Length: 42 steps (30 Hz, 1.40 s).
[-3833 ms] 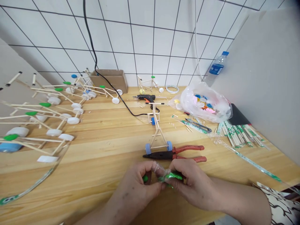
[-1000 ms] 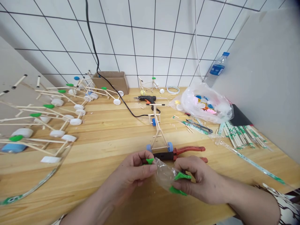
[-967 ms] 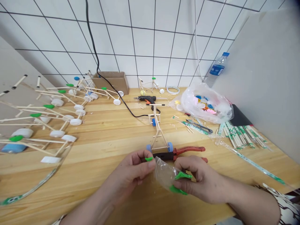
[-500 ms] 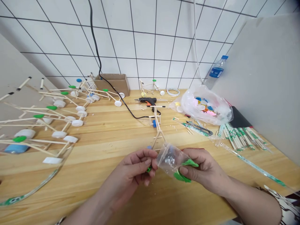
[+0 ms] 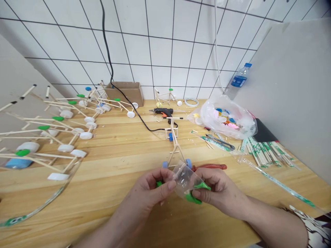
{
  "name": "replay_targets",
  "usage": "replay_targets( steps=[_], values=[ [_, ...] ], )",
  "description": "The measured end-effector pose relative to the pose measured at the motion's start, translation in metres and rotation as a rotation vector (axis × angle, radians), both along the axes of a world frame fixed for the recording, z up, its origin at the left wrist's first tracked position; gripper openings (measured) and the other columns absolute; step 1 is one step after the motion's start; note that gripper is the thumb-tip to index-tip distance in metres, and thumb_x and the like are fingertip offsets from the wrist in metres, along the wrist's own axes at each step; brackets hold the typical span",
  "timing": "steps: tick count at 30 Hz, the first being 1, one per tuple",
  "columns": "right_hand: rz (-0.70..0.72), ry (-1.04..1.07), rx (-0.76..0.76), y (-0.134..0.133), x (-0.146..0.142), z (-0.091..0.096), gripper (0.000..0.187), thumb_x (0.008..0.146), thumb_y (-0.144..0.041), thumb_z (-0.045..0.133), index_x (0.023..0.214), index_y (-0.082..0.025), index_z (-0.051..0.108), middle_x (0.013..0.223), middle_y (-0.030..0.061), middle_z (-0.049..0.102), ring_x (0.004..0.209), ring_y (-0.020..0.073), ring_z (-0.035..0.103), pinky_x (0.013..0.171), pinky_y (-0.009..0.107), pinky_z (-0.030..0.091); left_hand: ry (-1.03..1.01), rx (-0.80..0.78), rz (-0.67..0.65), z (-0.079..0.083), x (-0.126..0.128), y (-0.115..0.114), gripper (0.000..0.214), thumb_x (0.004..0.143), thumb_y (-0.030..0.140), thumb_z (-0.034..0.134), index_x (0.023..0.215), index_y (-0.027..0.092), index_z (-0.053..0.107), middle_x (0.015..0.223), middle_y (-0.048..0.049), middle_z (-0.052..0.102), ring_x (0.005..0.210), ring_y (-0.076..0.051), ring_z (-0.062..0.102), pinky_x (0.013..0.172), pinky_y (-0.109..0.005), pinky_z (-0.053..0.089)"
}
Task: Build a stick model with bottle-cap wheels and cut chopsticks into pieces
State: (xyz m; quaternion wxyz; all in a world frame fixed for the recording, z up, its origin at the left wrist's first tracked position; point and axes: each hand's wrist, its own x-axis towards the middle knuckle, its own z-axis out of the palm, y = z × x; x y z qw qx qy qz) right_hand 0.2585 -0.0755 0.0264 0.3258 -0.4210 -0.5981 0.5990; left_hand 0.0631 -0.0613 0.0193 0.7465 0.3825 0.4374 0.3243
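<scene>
My right hand (image 5: 219, 189) is closed on a small clear zip bag (image 5: 184, 178), with green pieces (image 5: 193, 197) showing inside its lower end. At the bag's other end, my left hand (image 5: 155, 187) pinches the edge between thumb and fingers. Another small green piece (image 5: 159, 184) is tucked in the left hand's curled fingers, mostly hidden. Just beyond the bag stands a wooden-stick tricycle model (image 5: 174, 146) with blue bottle-cap wheels and a black-tipped handlebar stick. Red-handled pliers (image 5: 210, 166) lie behind my right hand.
Several similar stick models (image 5: 64, 137) crowd the left side. A glue gun (image 5: 164, 112) and cardboard box (image 5: 126, 93) are at the back. On the right are a bag of caps (image 5: 224, 117), a utility knife (image 5: 219, 141), wrapped sticks (image 5: 266, 151) and a bottle (image 5: 239, 79).
Both hands and the zip bag have shifted slightly left. The bag has moved off the model's wheels, and more of the red pliers shows. My left thumb now presses at the bag's edge.
</scene>
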Motion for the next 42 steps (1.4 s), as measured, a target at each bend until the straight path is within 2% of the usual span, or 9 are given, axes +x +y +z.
replay_targets(
  steps=[3,6,11,15,24,35,38,42],
  values=[
    [0.070,-0.121,0.078,-0.002,0.003,0.002,0.015,0.075,-0.027,0.060,0.082,-0.014,0.058,0.074,0.0020,0.058,0.068,0.0125,0.051,0.063,0.026,0.043,0.069,0.042,0.036,-0.004,-0.002,0.002,0.026,0.063,0.038,0.072,0.068,0.015,0.060,0.060,0.0033,0.051,0.051,-0.007,0.035,0.047,-0.019,0.027],
    [0.106,-0.203,0.190,-0.002,0.005,0.005,0.018,0.074,-0.028,0.061,0.085,-0.015,0.059,0.080,0.0034,0.059,0.074,0.0148,0.051,0.069,0.029,0.043,0.123,0.118,-0.016,-0.007,-0.004,0.003,0.025,0.064,0.038,0.069,0.063,0.016,0.059,0.057,0.0031,0.051,0.053,-0.009,0.037,0.050,-0.020,0.028],
    [-0.010,-0.199,0.322,-0.003,0.003,0.003,0.016,0.078,-0.032,0.058,0.082,-0.016,0.059,0.076,0.0024,0.055,0.071,0.0140,0.049,0.066,0.027,0.042,0.225,0.214,-0.134,-0.007,-0.002,0.000,0.020,0.067,0.034,0.065,0.061,0.016,0.058,0.057,0.0024,0.051,0.056,-0.011,0.040,0.052,-0.021,0.028],
    [-0.019,-0.237,0.321,-0.003,0.000,0.001,0.016,0.081,-0.028,0.054,0.073,-0.015,0.057,0.067,0.0004,0.054,0.062,0.0106,0.048,0.058,0.023,0.040,0.335,0.279,-0.170,-0.002,0.002,-0.005,0.017,0.068,0.030,0.063,0.060,0.016,0.058,0.055,0.0026,0.049,0.055,-0.011,0.038,0.050,-0.021,0.029],
    [-0.006,-0.277,0.298,-0.005,-0.004,-0.002,0.013,0.080,-0.025,0.054,0.073,-0.015,0.058,0.063,-0.0004,0.055,0.057,0.0092,0.048,0.053,0.020,0.040,0.443,0.437,-0.111,0.001,0.005,-0.008,0.013,0.067,0.024,0.060,0.056,0.017,0.059,0.056,0.0019,0.049,0.052,-0.010,0.038,0.048,-0.021,0.028],
    [-0.001,-0.304,0.414,-0.012,-0.008,-0.005,0.010,0.073,-0.013,0.053,0.063,-0.016,0.053,0.060,-0.0008,0.054,0.055,0.0089,0.049,0.051,0.019,0.039,0.440,0.558,-0.236,0.001,0.008,-0.015,0.017,0.072,0.023,0.056,0.055,0.017,0.052,0.058,0.0013,0.047,0.055,-0.011,0.042,0.051,-0.021,0.032],
    [-0.019,-0.280,0.413,-0.013,-0.008,-0.004,0.011,0.073,-0.013,0.054,0.063,-0.016,0.052,0.059,-0.0013,0.054,0.054,0.0084,0.048,0.050,0.019,0.038,0.420,0.513,-0.222,0.002,0.008,-0.017,0.017,0.072,0.024,0.056,0.057,0.017,0.052,0.058,0.0018,0.046,0.055,-0.011,0.041,0.051,-0.021,0.032],
    [-0.086,-0.208,0.356,-0.008,-0.006,-0.006,0.011,0.079,-0.018,0.053,0.068,-0.016,0.053,0.059,-0.0014,0.052,0.054,0.0087,0.047,0.049,0.019,0.037,0.346,0.295,-0.178,0.001,0.006,-0.016,0.015,0.071,0.032,0.061,0.071,0.018,0.056,0.061,0.0026,0.048,0.057,-0.011,0.040,0.052,-0.021,0.032]
  ],
)
